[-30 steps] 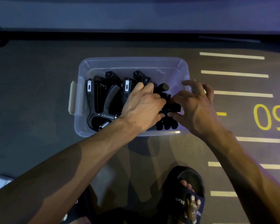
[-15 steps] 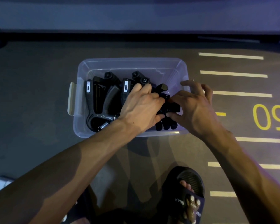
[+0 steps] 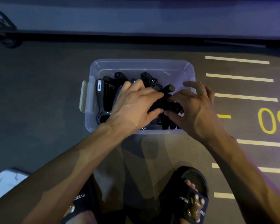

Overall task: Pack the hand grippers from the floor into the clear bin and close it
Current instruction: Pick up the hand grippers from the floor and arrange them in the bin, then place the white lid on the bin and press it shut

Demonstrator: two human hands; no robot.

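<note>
Clear bin (image 3: 181, 67), frame centre; hand grippers (image 3: 103, 94) rigid, sprung, take by handles; left hand (image 3: 132, 102) and right hand (image 3: 196, 107) both grasping 1.

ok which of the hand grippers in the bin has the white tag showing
The hand gripper at the bin's left wall, beside the latch; a white tag shows near its handle top. The others look all black.

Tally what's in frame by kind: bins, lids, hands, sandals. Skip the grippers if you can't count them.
Clear bin: 1
Bin lid, lying off the bin at the lower left: 1
Hands, left hand and right hand, both in the bin: 2
Sandals: 2
Hand grippers: black, piled and overlapping, cannot count
Total counted: 6
</note>
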